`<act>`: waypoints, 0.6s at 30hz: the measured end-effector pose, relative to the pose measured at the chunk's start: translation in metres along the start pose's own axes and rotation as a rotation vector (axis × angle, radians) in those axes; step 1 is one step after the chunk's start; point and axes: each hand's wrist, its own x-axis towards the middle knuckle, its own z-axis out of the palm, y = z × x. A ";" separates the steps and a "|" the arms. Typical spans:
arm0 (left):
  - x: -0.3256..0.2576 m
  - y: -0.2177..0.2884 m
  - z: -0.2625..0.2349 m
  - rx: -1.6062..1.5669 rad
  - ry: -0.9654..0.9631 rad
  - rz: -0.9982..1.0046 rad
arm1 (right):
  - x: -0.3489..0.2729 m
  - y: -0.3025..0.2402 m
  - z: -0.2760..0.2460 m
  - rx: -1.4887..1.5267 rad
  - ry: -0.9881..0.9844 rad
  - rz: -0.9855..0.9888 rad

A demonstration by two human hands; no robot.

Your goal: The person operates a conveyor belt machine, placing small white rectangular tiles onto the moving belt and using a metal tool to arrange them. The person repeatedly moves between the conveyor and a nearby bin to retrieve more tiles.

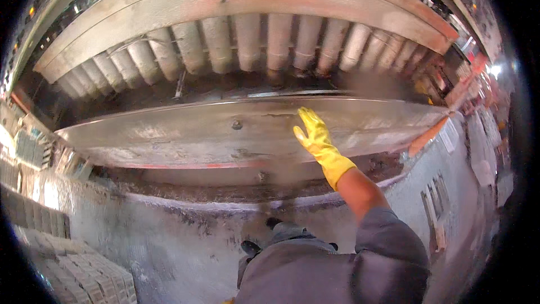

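- Grey floor [163, 242]: near side of metal panel [185, 135].
- Stacked pale blocks [90, 276]: near-left of panel, base unclear.
- Slatted piece [432, 214]: floor, near panel's right end.
- Dark shoes [250, 246]: floor, panel's near side.

floor [169, 242]: grey, dark-stained | lower left: stack of pale blocks [84, 273], rows side by side | left edge: greyish stack [31, 149], bright glare near it | right: slatted wooden piece [432, 219] on floor | right edge: pale sheet-like item [481, 155], details blurred | upper right: lit lamp [495, 70], glowing white
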 end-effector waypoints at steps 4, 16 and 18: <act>0.086 -0.026 -0.083 0.137 0.079 0.145 | -0.058 0.054 -0.050 -0.139 0.046 0.217; 0.160 0.397 -0.031 -0.346 -0.005 0.629 | -0.069 0.241 -0.153 -0.374 0.244 0.263; 0.078 0.497 -0.009 -0.356 -0.019 0.809 | -0.051 0.275 -0.164 -0.438 0.242 0.248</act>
